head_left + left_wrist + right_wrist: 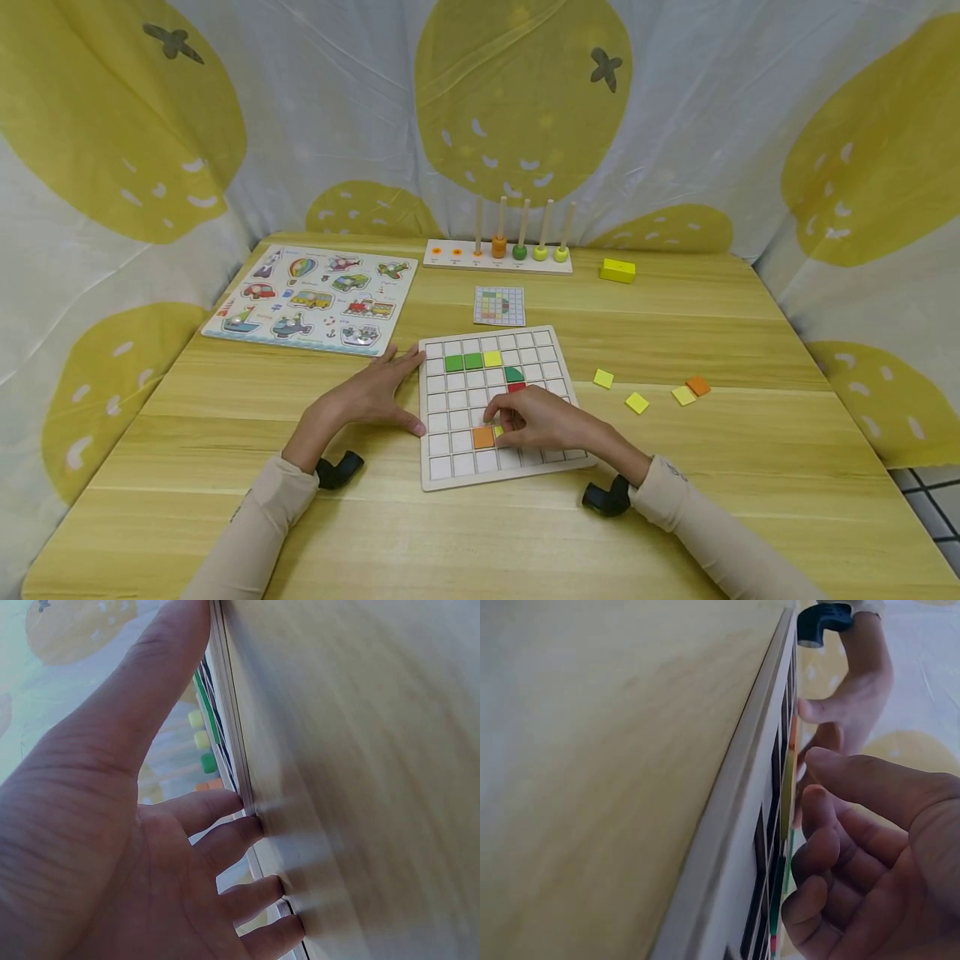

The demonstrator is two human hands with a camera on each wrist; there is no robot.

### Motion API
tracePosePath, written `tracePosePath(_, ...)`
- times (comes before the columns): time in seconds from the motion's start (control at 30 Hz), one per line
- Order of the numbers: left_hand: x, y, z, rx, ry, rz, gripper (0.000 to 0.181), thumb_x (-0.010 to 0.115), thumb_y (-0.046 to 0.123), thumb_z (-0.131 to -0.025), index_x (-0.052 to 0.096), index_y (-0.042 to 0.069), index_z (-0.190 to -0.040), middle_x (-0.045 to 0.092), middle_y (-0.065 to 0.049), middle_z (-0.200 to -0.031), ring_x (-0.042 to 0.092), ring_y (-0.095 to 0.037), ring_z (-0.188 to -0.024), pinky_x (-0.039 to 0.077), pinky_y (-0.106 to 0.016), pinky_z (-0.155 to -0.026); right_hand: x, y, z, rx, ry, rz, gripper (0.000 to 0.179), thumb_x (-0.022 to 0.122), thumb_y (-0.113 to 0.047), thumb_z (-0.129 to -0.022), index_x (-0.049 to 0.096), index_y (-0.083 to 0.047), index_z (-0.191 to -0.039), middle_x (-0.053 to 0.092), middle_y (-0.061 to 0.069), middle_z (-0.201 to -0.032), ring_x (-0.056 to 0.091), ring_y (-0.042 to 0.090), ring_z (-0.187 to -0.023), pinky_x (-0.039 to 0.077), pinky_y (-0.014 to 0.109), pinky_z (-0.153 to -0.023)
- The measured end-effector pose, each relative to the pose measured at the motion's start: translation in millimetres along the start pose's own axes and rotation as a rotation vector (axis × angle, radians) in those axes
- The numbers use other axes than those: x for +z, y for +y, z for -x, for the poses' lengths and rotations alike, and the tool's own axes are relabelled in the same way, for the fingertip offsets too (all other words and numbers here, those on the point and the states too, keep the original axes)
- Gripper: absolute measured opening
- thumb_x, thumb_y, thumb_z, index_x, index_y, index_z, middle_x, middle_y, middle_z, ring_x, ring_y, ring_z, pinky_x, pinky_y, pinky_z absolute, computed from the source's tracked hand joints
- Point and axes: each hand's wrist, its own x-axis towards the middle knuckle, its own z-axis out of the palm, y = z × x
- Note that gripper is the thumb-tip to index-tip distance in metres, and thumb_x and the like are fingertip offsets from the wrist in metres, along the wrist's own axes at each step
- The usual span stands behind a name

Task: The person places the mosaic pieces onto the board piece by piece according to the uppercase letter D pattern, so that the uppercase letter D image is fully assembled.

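Observation:
A white square grid board [452, 463] with a pale wooden rim lies on the table. Along its left edge, my left hand [375, 393] is spread, thumb and fingertips at the rim. My right hand [536, 419] hovers low over the lower middle of the grid, fingers bent, with a gap between thumb and forefinger and no tile visible there. Under it sit an orange tile [483, 437] and a yellow tile [786, 796], the latter partly hidden. Higher up are two green tiles [463, 362], a yellow tile [492, 358], a green rounded piece [513, 374] and a red tile [516, 387].
Loose yellow tiles [637, 403] and an orange tile [698, 386] lie right of the board. Behind it are a small pattern card [499, 306], a peg stand [450, 257] with coloured beads, and a yellow block [617, 271]. A vehicle picture puzzle [315, 300] lies at back left.

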Motion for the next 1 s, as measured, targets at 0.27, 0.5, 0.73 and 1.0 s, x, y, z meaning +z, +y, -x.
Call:
tracePosePath(0.27, -0.5, -0.4, 0.6, -0.003, -0.003, -0.001, 0.119, 0.081, 0.057, -0.063, 0.022, 0.007, -0.153, 0.013, -0.012, -0.160, -0.002, -0.044, -0.145, 0.013, -0.062, -0.112, -10.9, 14.2, 16.2, 0.020, 0.060, -0.049, 0.021, 0.070, -0.014, -0.087, 0.065, -0.011, -0.106, 0.055, -0.009, -0.072, 0.048, 0.004, -0.065, 0.042, 0.019, -0.060)
tracePosePath(0.5, -0.1, -1.1, 0.3, -0.002, -0.006, 0.001, 0.118, 0.081, 0.058, -0.064, 0.022, 0.008, -0.153, 0.012, -0.012, -0.160, -0.002, -0.043, -0.145, 0.013, -0.062, -0.112, -25.1, 29.1, 39.1, 0.099, 0.128, -0.084, 0.023, 0.070, -0.016, -0.087, 0.066, -0.013, -0.110, 0.057, -0.007, -0.078, 0.053, 0.011, -0.072, 0.046, 0.022, -0.062)
tracePosePath(0.73, -0.2, -0.8, -0.3, -0.003, -0.008, 0.004, 0.118, 0.080, 0.059, -0.063, 0.022, 0.008, -0.153, 0.012, -0.011, -0.160, -0.003, -0.043, -0.145, 0.013, -0.062, -0.112, -42.0, 51.2, 66.0, 0.136, 0.237, -0.084, 0.025, 0.069, -0.008, -0.087, 0.066, -0.007, -0.112, 0.063, -0.003, -0.090, 0.056, 0.014, -0.083, 0.049, 0.026, -0.067)
tracePosePath(1.0, 0.5, -0.7, -0.1, -0.003, -0.012, -0.001, 0.118, 0.080, 0.059, -0.064, 0.022, 0.008, -0.153, 0.012, -0.011, -0.160, -0.002, -0.043, -0.145, 0.014, -0.062, -0.112, -66.1, 79.7, 105.8, 0.161, 0.349, -0.037, 0.032, 0.064, -0.001, -0.088, 0.062, -0.003, -0.120, 0.064, 0.013, -0.114, 0.059, 0.028, -0.099, 0.051, 0.037, -0.079)
